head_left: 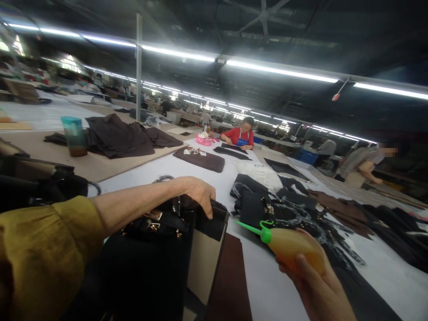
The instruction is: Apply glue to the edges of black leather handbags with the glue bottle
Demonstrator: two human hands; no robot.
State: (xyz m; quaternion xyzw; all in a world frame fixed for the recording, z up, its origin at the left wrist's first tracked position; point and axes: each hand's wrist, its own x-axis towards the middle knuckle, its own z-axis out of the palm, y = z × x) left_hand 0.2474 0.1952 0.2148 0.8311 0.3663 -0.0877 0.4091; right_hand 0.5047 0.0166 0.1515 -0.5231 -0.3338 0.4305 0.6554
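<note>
The bottom edge cut off the boxy black handbag with gold-coloured clasps (pixel 147 267); the left edge cropped the mustard-yellow fabric sleeve (pixel 50 240). The bare right hand (pixel 314 281) partly hid the amber-filled, green-tipped plastic squeeze bottle (pixel 290 245). Dark lettering (pixel 260 165) on the crumpled white sheet (pixel 261 177) was too small to read.

The white table (pixel 269 285) carries a black handbag (pixel 147 267) at its near side, base hidden, and another black bag (pixel 252 207) to the right, among dark cloth. Farther back lie a flat brown piece (pixel 210 163), black strips (pixel 232 153) and a pink basket (pixel 203 140). A cup (pixel 74 138) and crumpled brown cloth (pixel 120 138) sit on its beige left part.
</note>
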